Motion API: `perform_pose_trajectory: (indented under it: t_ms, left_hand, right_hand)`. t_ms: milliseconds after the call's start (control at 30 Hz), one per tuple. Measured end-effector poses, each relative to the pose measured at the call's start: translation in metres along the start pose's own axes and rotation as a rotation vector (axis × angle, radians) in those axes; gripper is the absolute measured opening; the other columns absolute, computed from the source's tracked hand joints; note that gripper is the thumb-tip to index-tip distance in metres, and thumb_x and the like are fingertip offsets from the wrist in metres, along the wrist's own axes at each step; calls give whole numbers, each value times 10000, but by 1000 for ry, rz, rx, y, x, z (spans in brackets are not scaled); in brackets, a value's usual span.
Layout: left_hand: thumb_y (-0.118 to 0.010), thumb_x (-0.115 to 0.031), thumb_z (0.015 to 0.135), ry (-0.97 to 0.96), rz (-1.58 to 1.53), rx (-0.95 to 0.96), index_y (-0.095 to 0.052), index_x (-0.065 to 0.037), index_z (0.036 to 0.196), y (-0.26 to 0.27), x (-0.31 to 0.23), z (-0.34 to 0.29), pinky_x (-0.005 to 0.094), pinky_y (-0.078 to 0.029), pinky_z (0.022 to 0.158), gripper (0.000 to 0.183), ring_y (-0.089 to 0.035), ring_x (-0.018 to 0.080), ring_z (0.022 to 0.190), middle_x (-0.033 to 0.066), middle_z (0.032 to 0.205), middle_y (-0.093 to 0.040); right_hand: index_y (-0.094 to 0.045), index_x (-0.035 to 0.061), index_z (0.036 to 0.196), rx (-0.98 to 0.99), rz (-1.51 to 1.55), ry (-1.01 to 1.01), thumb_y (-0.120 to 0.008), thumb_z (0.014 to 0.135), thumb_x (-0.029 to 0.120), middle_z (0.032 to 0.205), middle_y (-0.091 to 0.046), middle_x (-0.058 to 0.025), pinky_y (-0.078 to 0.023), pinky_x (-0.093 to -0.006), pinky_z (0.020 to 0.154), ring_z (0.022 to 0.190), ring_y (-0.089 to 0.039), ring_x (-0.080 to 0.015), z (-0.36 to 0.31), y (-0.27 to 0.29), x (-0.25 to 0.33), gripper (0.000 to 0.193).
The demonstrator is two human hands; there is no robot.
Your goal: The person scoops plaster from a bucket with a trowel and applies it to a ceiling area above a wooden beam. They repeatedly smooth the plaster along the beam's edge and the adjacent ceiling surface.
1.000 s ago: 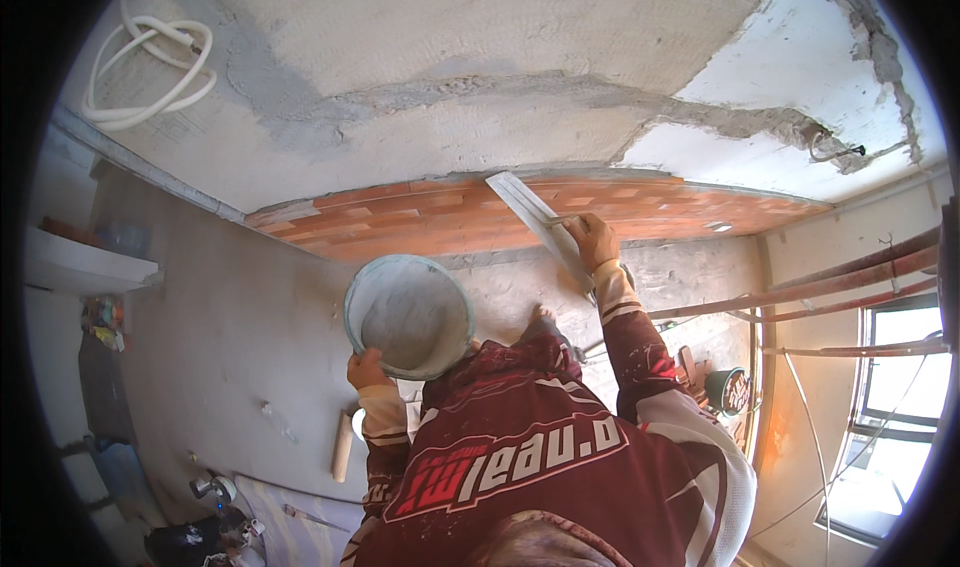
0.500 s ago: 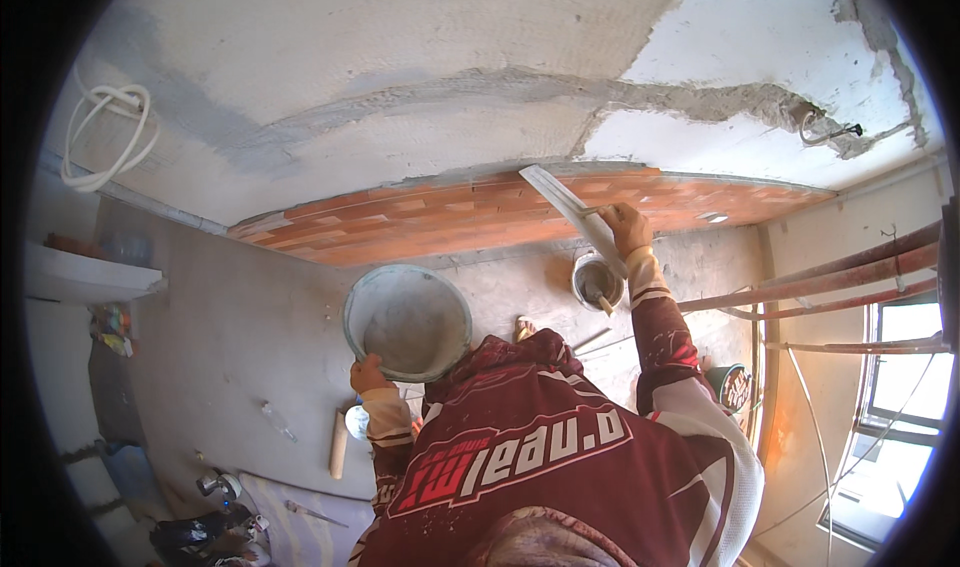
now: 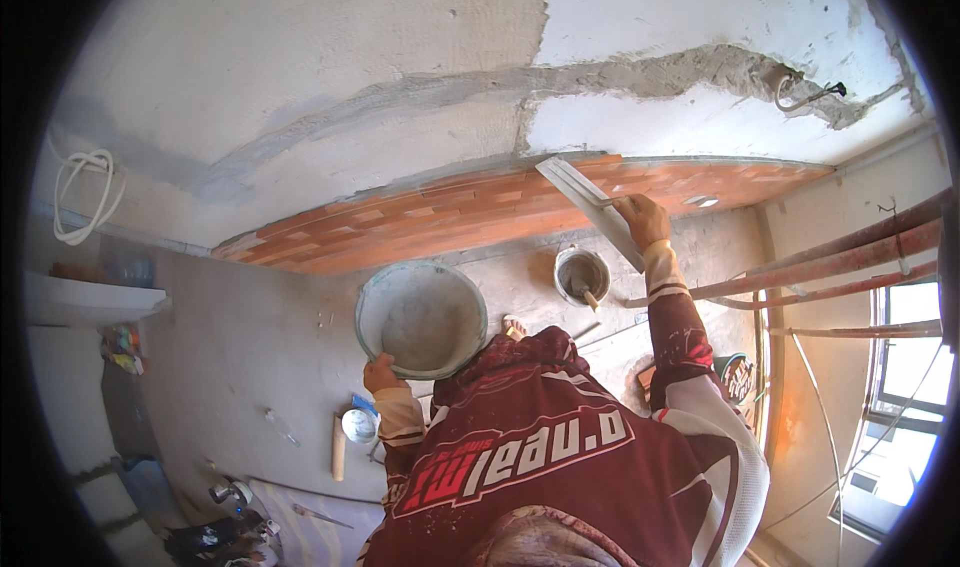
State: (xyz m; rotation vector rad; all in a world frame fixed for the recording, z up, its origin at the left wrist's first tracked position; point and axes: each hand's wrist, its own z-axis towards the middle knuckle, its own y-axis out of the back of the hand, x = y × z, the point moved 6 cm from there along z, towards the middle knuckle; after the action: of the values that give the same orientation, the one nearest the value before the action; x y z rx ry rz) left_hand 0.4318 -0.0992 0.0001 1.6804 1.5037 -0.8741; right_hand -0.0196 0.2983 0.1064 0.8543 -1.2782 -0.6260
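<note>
Trowel (image 3: 588, 210), shifted rightward along brick (image 3: 440, 212): thin, likely light, stiff; right hand (image 3: 642, 222) clamped on handle (image 3: 605, 204), best hold. Bucket (image 3: 462, 297) by shirt (image 3: 560, 397): likely heavy; left hand (image 3: 380, 372) clamped on rim (image 3: 359, 307).

At the far left a coil of white tubing (image 3: 97, 159) hangs against the wall, with a pale shelf (image 3: 90, 299) nearer along the left side. On the floor to the near left, a brown cylinder (image 3: 338, 449) lies between a clear bottle (image 3: 281, 425) and a small white pail (image 3: 360, 426), with a pale striped sheet (image 3: 330, 537) nearer still. On the right, reddish poles (image 3: 850, 265) stretch in front of a bright window (image 3: 905, 407), and a green-rimmed bucket (image 3: 722, 362) of reddish-brown pieces stands below them.
</note>
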Motion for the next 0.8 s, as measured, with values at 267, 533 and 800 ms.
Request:
perform_pose_trajectory:
  t_ms: [267, 533, 800]
  left_hand:
    - [-618, -5, 624, 20, 104, 81, -570, 46, 805, -13, 9, -1, 392, -498, 646, 194, -586, 250, 707, 126, 801, -592]
    - [-614, -14, 631, 21, 45, 111, -570, 72, 841, -8, -15, 39, 399, -497, 667, 231, -585, 269, 726, 142, 829, -594]
    - [-598, 3, 628, 18, 98, 121, -586, 56, 903, 35, -49, 118, 406, -495, 729, 281, -584, 269, 775, 128, 860, -600]
  right_hand:
    - [-641, 44, 1061, -205, -84, -118, -632, 834, 359, 975, -664, -208, -486, -450, 805, 914, -625, -392, -49, 9, -22, 388]
    - [-542, 86, 1150, -461, -90, -172, -551, 856, 319, 1130, -577, -219, -480, -497, 825, 966, -594, -427, -56, -25, -3, 375]
    - [-547, 57, 1175, -375, -103, -370, -605, 835, 289, 1072, -593, -255, -477, -490, 855, 989, -579, -436, -58, -66, 57, 416]
